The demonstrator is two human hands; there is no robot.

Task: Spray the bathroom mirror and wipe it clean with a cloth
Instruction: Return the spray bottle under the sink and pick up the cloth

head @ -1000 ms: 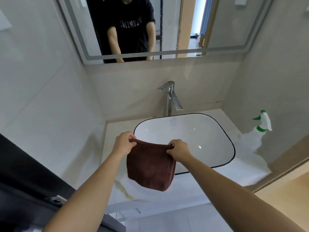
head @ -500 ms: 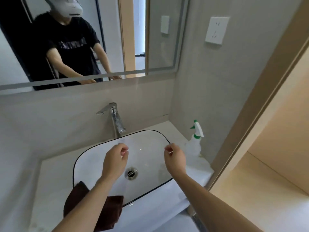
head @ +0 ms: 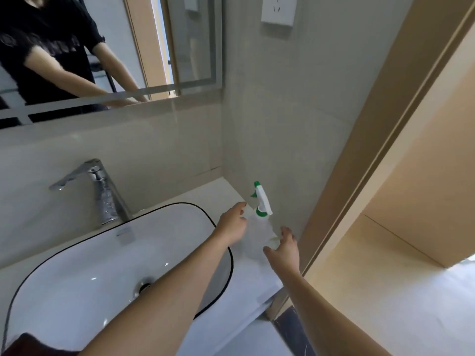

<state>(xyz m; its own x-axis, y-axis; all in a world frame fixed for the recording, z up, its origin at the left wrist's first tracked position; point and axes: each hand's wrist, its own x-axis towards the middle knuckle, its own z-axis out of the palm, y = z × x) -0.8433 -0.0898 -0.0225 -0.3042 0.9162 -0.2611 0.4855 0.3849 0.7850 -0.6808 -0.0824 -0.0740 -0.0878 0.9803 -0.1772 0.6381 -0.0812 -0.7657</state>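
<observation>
- Head view: the cloth (head: 30,343) lies at the sink's (head: 77,291) near left edge, in no hand.
- Both hands reach for the bottle (head: 259,224) in the far right corner.
- Left hand (head: 232,223) touches its side; right hand (head: 284,249) is spread open, holding nothing.
- Step: get the bottle. Next, wrap fingers round it, lift, and aim at the mirror (head: 102,47).

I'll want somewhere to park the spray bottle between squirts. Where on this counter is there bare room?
Bare counter runs behind the sink, between the faucet and the right wall. The right corner is crowded: the spray bottle stands there with the left hand and right hand either side. The brown cloth occupies the front left.
</observation>
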